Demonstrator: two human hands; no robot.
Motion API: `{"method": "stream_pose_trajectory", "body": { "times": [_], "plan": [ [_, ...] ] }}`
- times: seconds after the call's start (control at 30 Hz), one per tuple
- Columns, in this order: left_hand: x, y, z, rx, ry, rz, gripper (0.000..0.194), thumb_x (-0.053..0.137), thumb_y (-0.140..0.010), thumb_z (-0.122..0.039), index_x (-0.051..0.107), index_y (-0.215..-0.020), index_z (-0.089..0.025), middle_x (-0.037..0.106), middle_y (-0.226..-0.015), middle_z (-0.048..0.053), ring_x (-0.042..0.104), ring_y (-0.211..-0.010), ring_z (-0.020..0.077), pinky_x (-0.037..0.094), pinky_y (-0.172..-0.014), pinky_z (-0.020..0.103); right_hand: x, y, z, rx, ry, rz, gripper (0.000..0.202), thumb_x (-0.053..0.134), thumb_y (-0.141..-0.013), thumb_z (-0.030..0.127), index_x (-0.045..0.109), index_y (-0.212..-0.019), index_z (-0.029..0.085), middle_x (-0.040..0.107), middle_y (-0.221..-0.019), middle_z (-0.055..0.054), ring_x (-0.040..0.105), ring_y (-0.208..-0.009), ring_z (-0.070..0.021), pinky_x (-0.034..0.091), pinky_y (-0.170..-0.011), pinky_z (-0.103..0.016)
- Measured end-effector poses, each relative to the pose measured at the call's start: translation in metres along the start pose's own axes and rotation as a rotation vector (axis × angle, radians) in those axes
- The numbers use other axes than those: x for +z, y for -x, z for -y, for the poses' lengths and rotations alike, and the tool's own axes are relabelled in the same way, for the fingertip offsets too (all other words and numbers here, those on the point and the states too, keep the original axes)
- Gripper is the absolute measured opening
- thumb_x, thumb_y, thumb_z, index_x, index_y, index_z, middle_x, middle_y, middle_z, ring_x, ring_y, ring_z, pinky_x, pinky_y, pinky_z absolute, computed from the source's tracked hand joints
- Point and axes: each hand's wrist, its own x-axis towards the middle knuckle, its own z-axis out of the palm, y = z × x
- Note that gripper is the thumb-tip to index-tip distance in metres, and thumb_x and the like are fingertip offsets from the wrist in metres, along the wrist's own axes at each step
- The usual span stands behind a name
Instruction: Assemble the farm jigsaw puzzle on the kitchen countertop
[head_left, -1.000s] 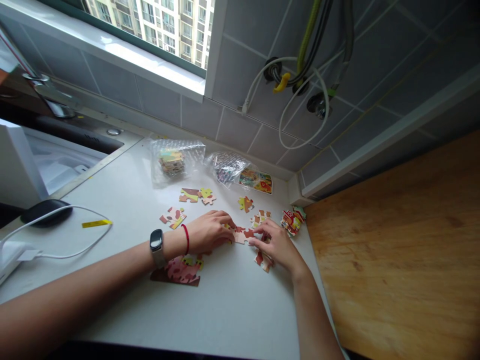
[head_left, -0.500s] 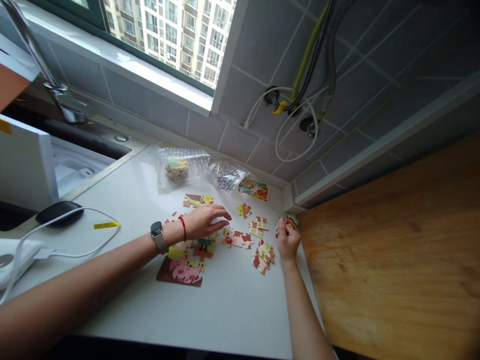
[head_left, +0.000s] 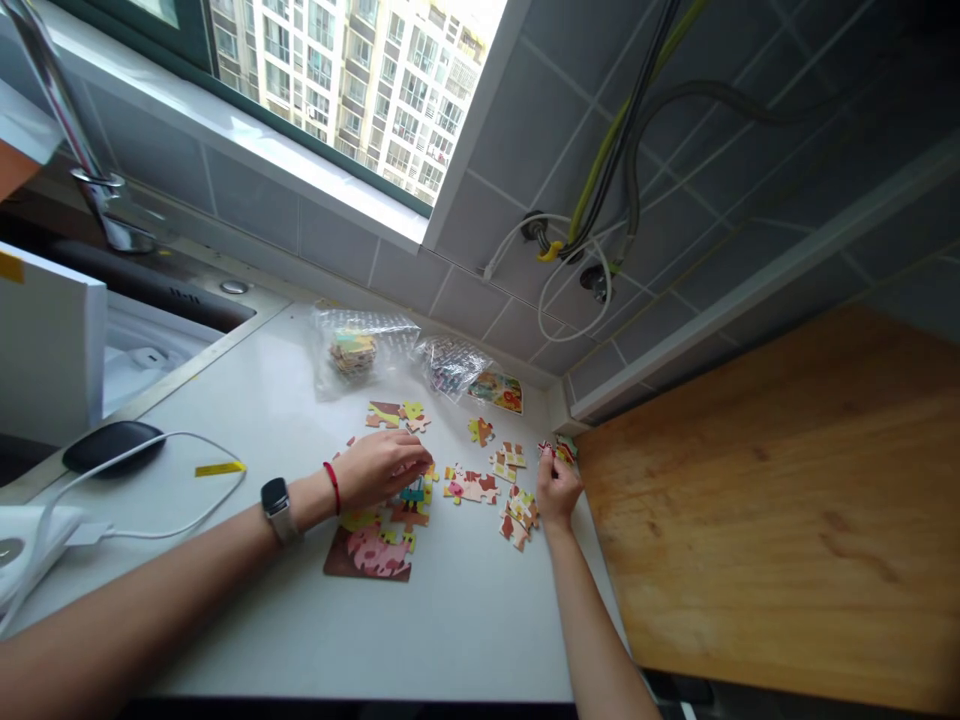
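Note:
My left hand (head_left: 386, 466), with a red bracelet and a watch on its arm, is over the partly joined jigsaw puzzle (head_left: 367, 555), which shows a pink pig. Its fingers are bent and close together; whatever lies at their tips is hidden. At the counter's right edge, my right hand (head_left: 559, 488) is closed around several puzzle pieces (head_left: 565, 449) that stick out above the fist. Between the hands are a joined cow section (head_left: 472, 486), a yellow-brown piece (head_left: 481, 431), and loose pieces (head_left: 508, 460) beside a small pile (head_left: 520, 515).
Behind the puzzle are a clear bag of pieces (head_left: 352, 352), another plastic bag (head_left: 450, 366) and a picture card (head_left: 498, 391). A black mouse-shaped object (head_left: 112, 447) and white cable (head_left: 217, 515) lie left, near the sink (head_left: 232, 287). A wooden board (head_left: 765, 510) borders the right.
My left hand has drawn back left from near the cow section, and its fingers have come together. My right hand stays closed on its pieces. The camera view has shifted slightly.

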Motion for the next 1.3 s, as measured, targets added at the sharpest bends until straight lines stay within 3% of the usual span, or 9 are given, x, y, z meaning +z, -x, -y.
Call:
{"method": "stream_pose_trajectory", "body": {
  "times": [0.27, 0.5, 0.6, 0.7, 0.87, 1.0, 1.17, 1.3],
  "plan": [
    [0.004, 0.002, 0.008, -0.049, 0.005, -0.055, 0.035, 0.045, -0.107, -0.036, 0.074, -0.096, -0.021, 0.075, -0.089, 0.008, 0.069, -0.082, 0.0206, 0.054, -0.076, 0.030, -0.007, 0.004, 0.006, 0.085, -0.002, -0.022, 0.068, 0.036, -0.096, 0.076, 0.058, -0.058, 0.024, 0.057, -0.050, -0.004, 0.052, -0.052, -0.0196, 0.042, -0.056, -0.030],
    [0.006, 0.003, 0.007, -0.079, 0.040, -0.005, 0.034, 0.044, -0.107, -0.036, 0.074, -0.097, -0.021, 0.077, -0.093, 0.006, 0.071, -0.085, 0.0204, 0.054, -0.077, 0.030, -0.041, -0.016, -0.010, 0.133, 0.029, 0.016, 0.075, 0.030, -0.094, 0.082, 0.053, -0.054, 0.023, 0.059, -0.050, -0.006, 0.053, -0.051, -0.0201, 0.043, -0.054, -0.031],
    [0.005, 0.003, 0.005, -0.077, 0.069, -0.010, 0.035, 0.044, -0.107, -0.037, 0.073, -0.097, -0.022, 0.077, -0.093, 0.006, 0.071, -0.085, 0.0194, 0.054, -0.078, 0.029, -0.054, -0.035, -0.018, 0.078, 0.039, 0.138, 0.070, 0.040, -0.091, 0.079, 0.062, -0.060, 0.020, 0.066, -0.061, -0.008, 0.060, -0.061, -0.0220, 0.049, -0.063, -0.032],
    [0.005, 0.002, 0.004, -0.075, 0.094, -0.022, 0.035, 0.044, -0.107, -0.038, 0.074, -0.096, -0.021, 0.078, -0.092, 0.006, 0.071, -0.083, 0.0194, 0.054, -0.077, 0.029, -0.060, -0.053, -0.021, -0.001, 0.036, 0.314, 0.058, 0.059, -0.084, 0.072, 0.075, -0.079, 0.016, 0.074, -0.086, -0.011, 0.069, -0.081, -0.0245, 0.055, -0.078, -0.034],
    [0.005, 0.002, 0.003, -0.082, 0.103, -0.025, 0.034, 0.045, -0.106, -0.037, 0.075, -0.096, -0.022, 0.078, -0.092, 0.006, 0.072, -0.082, 0.0189, 0.055, -0.075, 0.028, -0.057, -0.062, -0.008, -0.108, 0.074, 0.567, 0.038, 0.081, -0.076, 0.043, 0.080, -0.103, 0.017, 0.073, -0.116, -0.015, 0.069, -0.111, -0.0290, 0.051, -0.103, -0.043],
    [0.006, 0.002, 0.004, -0.070, 0.089, -0.044, 0.033, 0.046, -0.106, -0.036, 0.074, -0.095, -0.022, 0.077, -0.089, 0.006, 0.071, -0.080, 0.0185, 0.055, -0.074, 0.028, -0.045, -0.049, 0.022, -0.196, 0.079, 0.737, 0.029, 0.076, -0.083, 0.030, 0.080, -0.110, 0.020, 0.073, -0.116, -0.012, 0.069, -0.109, -0.0254, 0.051, -0.103, -0.039],
    [0.008, 0.003, 0.007, -0.090, 0.088, -0.036, 0.033, 0.046, -0.106, -0.037, 0.074, -0.096, -0.022, 0.077, -0.090, 0.005, 0.071, -0.082, 0.0191, 0.054, -0.074, 0.028, -0.035, -0.036, 0.062, -0.347, 0.143, 0.994, 0.033, 0.081, -0.082, 0.025, 0.079, -0.115, 0.024, 0.072, -0.119, -0.009, 0.068, -0.111, -0.0236, 0.049, -0.103, -0.034],
    [0.006, 0.003, 0.007, -0.101, 0.101, -0.015, 0.032, 0.046, -0.106, -0.036, 0.073, -0.097, -0.022, 0.077, -0.091, 0.005, 0.072, -0.083, 0.0199, 0.053, -0.077, 0.029, -0.043, -0.044, 0.066, -0.311, 0.315, 1.082, 0.031, 0.088, -0.073, 0.025, 0.080, -0.104, 0.025, 0.072, -0.108, -0.007, 0.068, -0.105, -0.0266, 0.050, -0.093, -0.034]
  ]
}}
